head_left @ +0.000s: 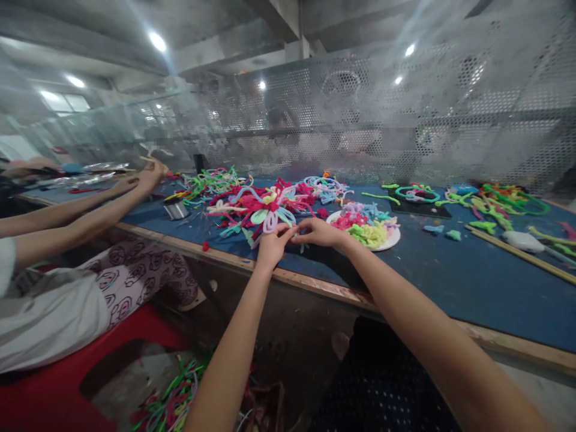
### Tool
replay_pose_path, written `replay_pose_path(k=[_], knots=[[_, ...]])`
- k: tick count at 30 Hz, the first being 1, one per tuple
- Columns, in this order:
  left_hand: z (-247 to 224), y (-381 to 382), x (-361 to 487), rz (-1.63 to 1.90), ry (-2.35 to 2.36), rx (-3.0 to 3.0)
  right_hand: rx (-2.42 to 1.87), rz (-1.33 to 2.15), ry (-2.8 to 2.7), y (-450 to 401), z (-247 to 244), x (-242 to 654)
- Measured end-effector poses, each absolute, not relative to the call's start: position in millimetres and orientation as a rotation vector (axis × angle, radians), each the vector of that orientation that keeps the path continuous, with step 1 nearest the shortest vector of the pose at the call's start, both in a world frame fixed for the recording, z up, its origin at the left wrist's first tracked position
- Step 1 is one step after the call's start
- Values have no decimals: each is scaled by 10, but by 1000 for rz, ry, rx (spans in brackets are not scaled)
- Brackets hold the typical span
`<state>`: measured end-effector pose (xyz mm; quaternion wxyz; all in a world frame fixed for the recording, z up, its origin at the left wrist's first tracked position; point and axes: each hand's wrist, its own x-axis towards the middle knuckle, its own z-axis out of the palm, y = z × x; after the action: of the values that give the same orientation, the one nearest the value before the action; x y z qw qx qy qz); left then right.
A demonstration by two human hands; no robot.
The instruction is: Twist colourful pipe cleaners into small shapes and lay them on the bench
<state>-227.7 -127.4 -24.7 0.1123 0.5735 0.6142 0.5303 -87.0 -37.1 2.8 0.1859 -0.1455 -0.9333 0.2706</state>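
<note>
My left hand (273, 245) is closed in a pinch near the table's front edge. Right above its fingers is a pipe-cleaner flower (270, 219) with looped petals in lilac, pale green and yellow; the hand appears to grip it from below. My right hand (318, 232) meets the left one, thumb and fingertips pinched together, and whatever lies between them is too small to make out. Behind the flower spreads a pile of crimson pipe cleaners (234, 201). Just right of my right hand stands a white plate (387, 242) heaped with small pink, blue, green and yellow fuzzy pieces.
On the blue tabletop (450, 276) lie wooden sticks (522, 253), a white rounded object (522, 241) and a dark tray (423, 207). A metal can (176, 209) stands left. A co-worker's hands (150, 174) hold a pale strand. A perforated screen (360, 132) runs behind.
</note>
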Motion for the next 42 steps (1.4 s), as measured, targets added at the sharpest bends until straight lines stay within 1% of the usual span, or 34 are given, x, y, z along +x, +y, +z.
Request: replay_pose_path(k=[5,12,19,26,29,32,36,42], knots=[[-251,-1258,-2307,1605,1774,1596,-432,949,-2554,-282,-3,-809],[-240,-1243,-2313,1678,1767,1502,-565,1043,-2519,-303,26,-805],[-177,-1300,-2246,1634,1667,1564,-677,1146,-2561,-455,133,-864],[-226,-1277,-2245,1605,1583,1663,-786,1374,-2577,-501,267,-803],[-233,-1273,-2245,1602,1569,1695,-825,1413,-2578,-534,302,-789],[-218,-1283,-2220,1592,1558,1725,-883,1379,-2593,-556,303,-812],[-200,-1286,-2182,1585,1532,1736,-994,1246,-2638,-566,276,-874],[-210,-1261,-2185,1608,1548,1652,-1111,906,-2654,-649,236,-953]])
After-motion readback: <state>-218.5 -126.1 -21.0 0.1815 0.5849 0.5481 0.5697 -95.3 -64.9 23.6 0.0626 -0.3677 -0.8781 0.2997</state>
